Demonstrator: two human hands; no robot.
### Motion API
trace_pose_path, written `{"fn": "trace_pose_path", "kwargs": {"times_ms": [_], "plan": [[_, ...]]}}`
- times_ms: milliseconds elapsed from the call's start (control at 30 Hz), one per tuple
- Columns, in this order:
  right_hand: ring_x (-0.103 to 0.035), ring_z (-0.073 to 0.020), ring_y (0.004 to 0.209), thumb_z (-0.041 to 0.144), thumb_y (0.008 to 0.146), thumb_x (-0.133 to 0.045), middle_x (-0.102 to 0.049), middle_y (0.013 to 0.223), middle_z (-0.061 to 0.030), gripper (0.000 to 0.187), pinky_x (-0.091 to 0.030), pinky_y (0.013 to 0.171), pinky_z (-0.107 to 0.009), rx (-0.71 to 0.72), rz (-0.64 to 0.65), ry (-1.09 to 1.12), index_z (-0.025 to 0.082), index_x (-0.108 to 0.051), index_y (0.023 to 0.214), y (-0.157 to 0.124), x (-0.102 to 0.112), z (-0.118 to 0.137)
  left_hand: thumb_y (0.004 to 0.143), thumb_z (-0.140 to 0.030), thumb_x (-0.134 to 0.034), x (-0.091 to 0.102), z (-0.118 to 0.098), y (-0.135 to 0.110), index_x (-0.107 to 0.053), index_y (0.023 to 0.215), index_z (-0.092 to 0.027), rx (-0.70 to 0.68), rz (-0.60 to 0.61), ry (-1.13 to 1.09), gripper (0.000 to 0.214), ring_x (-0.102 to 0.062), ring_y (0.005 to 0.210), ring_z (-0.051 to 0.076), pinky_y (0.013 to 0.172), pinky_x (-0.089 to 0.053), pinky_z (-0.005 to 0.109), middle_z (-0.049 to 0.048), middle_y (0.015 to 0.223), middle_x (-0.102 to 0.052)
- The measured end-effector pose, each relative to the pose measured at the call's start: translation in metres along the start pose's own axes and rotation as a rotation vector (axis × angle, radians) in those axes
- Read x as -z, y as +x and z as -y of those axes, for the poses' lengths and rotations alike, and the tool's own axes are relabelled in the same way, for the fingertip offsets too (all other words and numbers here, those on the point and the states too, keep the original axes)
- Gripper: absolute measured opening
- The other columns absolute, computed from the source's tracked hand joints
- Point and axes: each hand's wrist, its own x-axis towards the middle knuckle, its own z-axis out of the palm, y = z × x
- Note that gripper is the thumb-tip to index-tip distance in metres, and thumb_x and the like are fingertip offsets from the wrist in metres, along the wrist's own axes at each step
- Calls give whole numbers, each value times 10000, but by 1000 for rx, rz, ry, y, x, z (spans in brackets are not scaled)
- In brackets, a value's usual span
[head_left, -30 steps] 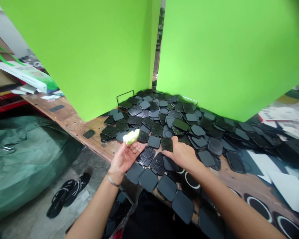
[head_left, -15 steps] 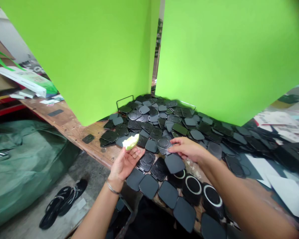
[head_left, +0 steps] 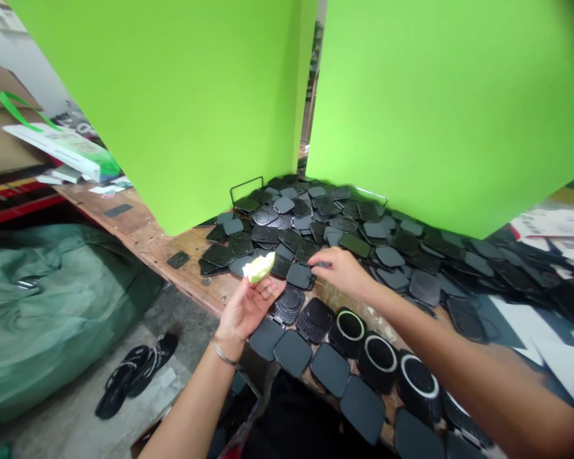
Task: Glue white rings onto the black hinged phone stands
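My left hand (head_left: 249, 309) is closed at thumb and fingertips on a small yellow-green and white piece (head_left: 258, 268) with an uneven edge; its kind is unclear. My right hand (head_left: 339, 269) pinches a dark flat case (head_left: 321, 263), seen nearly edge-on and partly hidden by the fingers. Just left of it lies a smooth grey-black case (head_left: 300, 275). Below the hands, open hinged cases stand in a row, with smooth lids (head_left: 291, 352) toward me and textured halves (head_left: 314, 319) beyond. Several further right carry a pale ring (head_left: 380, 352).
A wide heap of black cases (head_left: 325, 207) covers the wooden table (head_left: 143, 233). Two tall green panels (head_left: 196, 115) stand behind it. On the left are a green cloth bundle (head_left: 67, 306) and black sandals (head_left: 136, 373). White papers (head_left: 521, 325) lie at the right.
My right hand has lifted away from above the row with the case, which hung open earlier and now shows only a thin edge. The view has shifted slightly; my left hand keeps its hold.
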Motion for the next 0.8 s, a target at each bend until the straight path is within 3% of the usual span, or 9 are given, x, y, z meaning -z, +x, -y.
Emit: {"fn": "trace_pose_path", "kwargs": {"times_ms": [67, 133, 233, 300, 433, 567, 667, 800], "plan": [[-584, -283, 1176, 106, 778, -658, -707, 1174, -102, 247, -437, 1036, -495, 208, 64, -209, 179, -746, 997, -9, -14, -3, 666, -358, -879, 0, 0, -1, -740, 870, -99, 3, -6, -1, 357, -713, 773, 220, 1073, -438, 535, 99, 808, -763], [-467, -329, 1324, 128, 770, -697, -617, 1337, -130, 409, -381, 1083, -536, 287, 127, -334, 178, -695, 1176, -13, -19, -7, 648, -359, -890, -1, 1, -1, -742, 879, -98, 2, -10, 1, 378, -712, 773, 217, 1070, -444, 526, 94, 805, -764], [-414, -349, 1375, 251, 770, -756, -549, 1407, -174, 564, -377, 1085, -541, 274, 189, -424, 168, -612, 1309, -13, -17, -12, 640, -359, -895, -2, 1, -1, -743, 887, -98, -1, -14, 1, 390, -710, 763, 211, 1074, -441, 529, 91, 808, -764], [-423, -346, 1371, 283, 800, -736, -536, 1419, -175, 541, -387, 1076, -527, 260, 206, -482, 171, -607, 1313, -11, -14, -15, 631, -364, -900, -2, 1, -1, -740, 872, -88, 4, -20, 3, 399, -708, 760, 208, 1077, -438, 531, 92, 798, -761], [-422, -355, 1367, 199, 876, -627, -566, 1398, -140, 421, -394, 1061, -522, 210, 161, -624, 164, -619, 1295, 0, -12, -22, 642, -382, -892, -1, 1, 1, -740, 880, -90, 13, -27, 23, 406, -705, 763, 208, 1080, -429, 541, 87, 793, -758], [-415, -328, 1376, 126, 891, -572, -576, 1377, -162, 400, -339, 1115, -512, 163, 127, -637, 116, -614, 1289, 10, -7, -25, 630, -383, -897, -3, 0, 1, -740, 823, -122, 3, -42, 34, 360, -706, 764, 209, 1074, -431, 549, 72, 787, -758], [-431, -306, 1363, 105, 873, -584, -567, 1365, -205, 388, -340, 1128, -470, 134, 89, -588, 63, -618, 1257, -2, -2, -7, 613, -374, -906, -5, 0, 0, -736, 800, -134, -7, -57, 37, 349, -703, 752, 206, 1070, -433, 549, 59, 766, -750], [-613, -298, 1125, 221, 950, -511, -669, 1187, -199, 302, -486, 971, -447, -1, 114, -536, 85, -671, 1167, -52, -13, 49, 667, -362, -874, -6, 0, 0, -731, 828, -142, -8, -76, 35, 308, -704, 755, 214, 1061, -432, 567, 53, 749, -740]]}}
